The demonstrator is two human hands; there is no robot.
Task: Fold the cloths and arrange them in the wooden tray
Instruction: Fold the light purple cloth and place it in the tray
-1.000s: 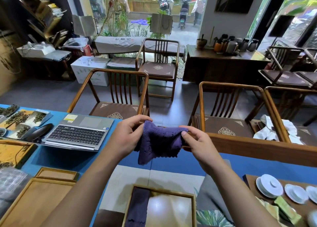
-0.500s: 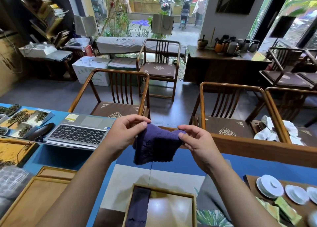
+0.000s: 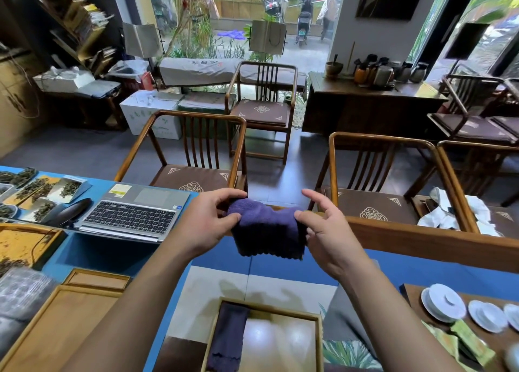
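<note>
Both hands are up above the blue table (image 3: pixel 106 255), sharing one purple cloth (image 3: pixel 268 231). The left hand (image 3: pixel 206 224) pinches its top left corner between thumb and curled fingers. The right hand (image 3: pixel 327 231) grips the right edge with thumb and lower fingers, index finger lifted loose. Below, at the table's near edge, the wooden tray (image 3: pixel 318 340) holds a folded dark cloth (image 3: pixel 229 340) along its left side.

Wooden armchairs (image 3: pixel 196 158), daylit glass front (image 3: pixel 252 11)
</note>
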